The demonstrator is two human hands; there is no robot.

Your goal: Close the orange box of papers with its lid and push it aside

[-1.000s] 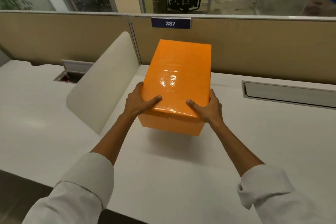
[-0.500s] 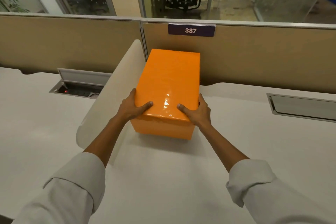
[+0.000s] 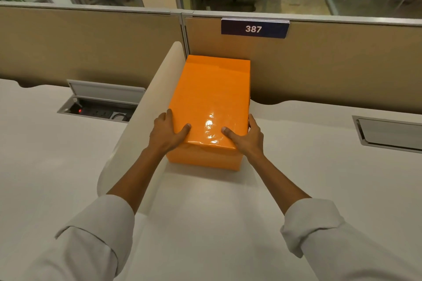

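Left hand (image 3: 164,135) and right hand (image 3: 246,138) clasping near corners of lidded orange box (image 3: 211,107), thumbs on top, white surface (image 3: 228,212) beneath

Closed lid (image 3: 210,102) hides orange box (image 3: 203,161) contents; fingers of left hand (image 3: 165,134) and right hand (image 3: 247,140) hidden behind box sides; right desk hatch (image 3: 388,132) cropped by frame edge.

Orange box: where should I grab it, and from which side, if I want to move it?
Grip the orange box by its two long side walls at the near end, coming from the front, as the left hand and right hand do. The far end sits by the partition and the divider crowds its left side.
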